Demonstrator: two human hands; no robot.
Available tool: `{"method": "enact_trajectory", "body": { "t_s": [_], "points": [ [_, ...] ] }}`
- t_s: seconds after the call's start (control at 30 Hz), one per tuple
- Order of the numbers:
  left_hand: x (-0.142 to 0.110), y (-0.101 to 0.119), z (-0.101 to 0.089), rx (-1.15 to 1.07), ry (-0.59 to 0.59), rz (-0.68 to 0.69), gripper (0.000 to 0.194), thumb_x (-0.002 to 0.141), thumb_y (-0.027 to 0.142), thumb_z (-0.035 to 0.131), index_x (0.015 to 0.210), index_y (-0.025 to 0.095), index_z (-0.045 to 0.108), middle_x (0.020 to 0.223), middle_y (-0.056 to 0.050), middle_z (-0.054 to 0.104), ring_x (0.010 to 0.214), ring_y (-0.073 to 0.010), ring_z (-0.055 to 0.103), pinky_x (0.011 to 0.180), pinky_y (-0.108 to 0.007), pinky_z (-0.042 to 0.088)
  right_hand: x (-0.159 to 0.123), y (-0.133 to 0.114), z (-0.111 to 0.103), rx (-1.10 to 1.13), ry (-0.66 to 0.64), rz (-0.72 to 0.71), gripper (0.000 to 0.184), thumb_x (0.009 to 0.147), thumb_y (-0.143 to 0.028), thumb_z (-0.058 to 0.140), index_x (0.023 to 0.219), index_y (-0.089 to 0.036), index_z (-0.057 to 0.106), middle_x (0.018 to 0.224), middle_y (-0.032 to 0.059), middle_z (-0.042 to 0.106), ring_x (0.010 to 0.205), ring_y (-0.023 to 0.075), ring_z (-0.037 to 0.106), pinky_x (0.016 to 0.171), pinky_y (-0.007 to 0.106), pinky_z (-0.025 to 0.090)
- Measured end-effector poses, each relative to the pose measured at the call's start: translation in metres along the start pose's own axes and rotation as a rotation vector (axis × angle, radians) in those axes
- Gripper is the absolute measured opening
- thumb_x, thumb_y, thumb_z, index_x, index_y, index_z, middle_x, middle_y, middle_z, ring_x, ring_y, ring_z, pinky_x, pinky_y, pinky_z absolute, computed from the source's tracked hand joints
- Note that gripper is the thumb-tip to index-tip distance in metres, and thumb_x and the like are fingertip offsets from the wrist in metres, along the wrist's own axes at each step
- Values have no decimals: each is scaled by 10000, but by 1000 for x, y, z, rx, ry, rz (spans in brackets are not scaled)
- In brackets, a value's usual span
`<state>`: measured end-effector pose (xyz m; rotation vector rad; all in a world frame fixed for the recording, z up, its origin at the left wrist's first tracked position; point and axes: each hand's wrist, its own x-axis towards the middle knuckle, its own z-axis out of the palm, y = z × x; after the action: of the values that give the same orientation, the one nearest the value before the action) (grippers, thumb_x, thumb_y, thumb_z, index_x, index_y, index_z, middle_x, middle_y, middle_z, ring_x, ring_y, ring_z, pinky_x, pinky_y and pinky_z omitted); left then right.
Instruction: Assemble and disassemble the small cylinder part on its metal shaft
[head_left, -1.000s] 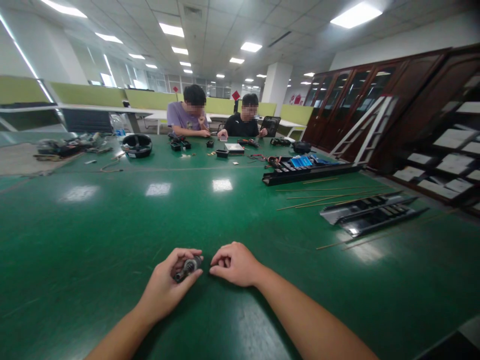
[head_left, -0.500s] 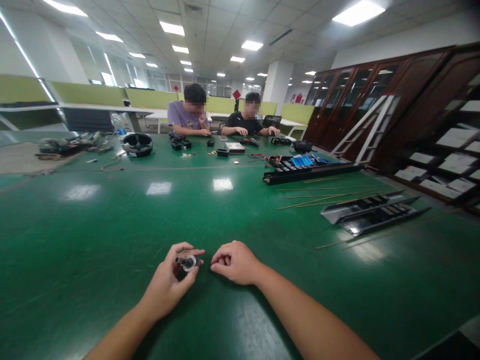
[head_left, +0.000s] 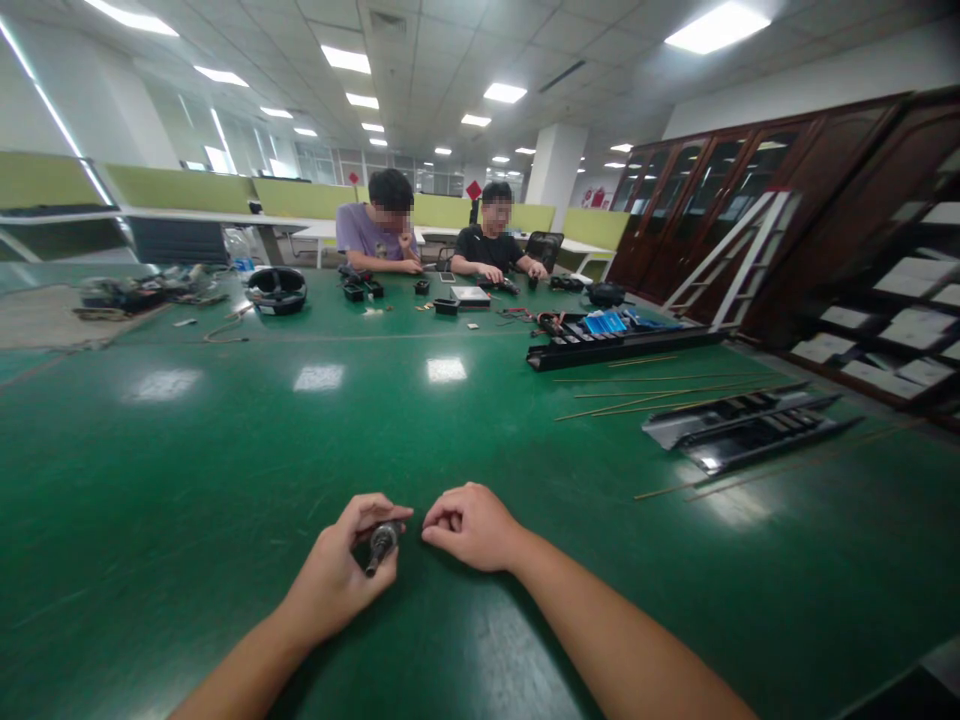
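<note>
1. your left hand [head_left: 341,565] grasps a small, dark grey, metallic-looking part [head_left: 384,538] with a round body and a narrow stem, thumb on the near side, other fingers curled round behind, stem aimed at seven o'clock
2. your right hand [head_left: 476,530] is at three o'clock from the part, just beside your left fingertips yet apart from them, over the glossy green tabletop [head_left: 300,430]; its fingers are loosely curled, and i cannot tell whether they pinch anything
3. the step in hand looks like one-handed handling of the part
4. your next move probably calls for steady thumb pressure, since the round body could roll; bringing the right hand in would need only a short reach toward nine o'clock
5. your fingers hide the part's far side, its stem tip is blurred, and your right palm is out of sight
</note>
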<state>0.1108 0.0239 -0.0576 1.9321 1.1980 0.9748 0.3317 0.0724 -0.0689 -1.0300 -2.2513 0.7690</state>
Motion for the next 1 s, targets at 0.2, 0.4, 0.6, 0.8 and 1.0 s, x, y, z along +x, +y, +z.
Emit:
{"method": "enact_trajectory", "body": {
  "t_s": [0.2,0.4,0.6,0.8,1.0],
  "points": [
    [0,-1,1,11,-29,-9,395,829,211,569,1171,235,372,1105,-85,692,1002,-177,678,907,-324,534,0,-1,1,-6,8,-4,96,808,-283,680,808,-207,740,659,-21,665,576,101,561,582,212,390],
    [1,-2,0,38,-32,-25,387,850,259,598,1178,238,392,1029,-46,689,971,-171,673,890,-310,528,0,-1,1,-3,-4,4,85,793,-285,694,802,-209,730,650,-23,660,573,108,563,587,218,397],
    [2,-9,-1,82,-14,-43,377,844,257,625,1179,248,454,1073,-31,669,1013,-169,654,925,-300,507,-2,-1,2,86,4,-6,233,727,-251,730,952,-197,701,685,-35,645,535,96,544,601,219,425],
    [3,-5,-5,145,-6,-36,246,850,243,607,1089,239,554,1043,-26,669,986,-177,645,878,-289,506,-4,-5,3,133,50,-54,337,696,-156,689,1030,-199,662,843,2,669,644,122,594,668,233,474],
    [3,3,-7,258,-11,48,232,821,337,683,1019,224,641,920,-39,660,844,-188,637,761,-292,508,-5,-8,1,107,55,-52,381,686,-171,716,1059,-213,649,846,4,661,700,150,616,714,255,483]
  ]
}}
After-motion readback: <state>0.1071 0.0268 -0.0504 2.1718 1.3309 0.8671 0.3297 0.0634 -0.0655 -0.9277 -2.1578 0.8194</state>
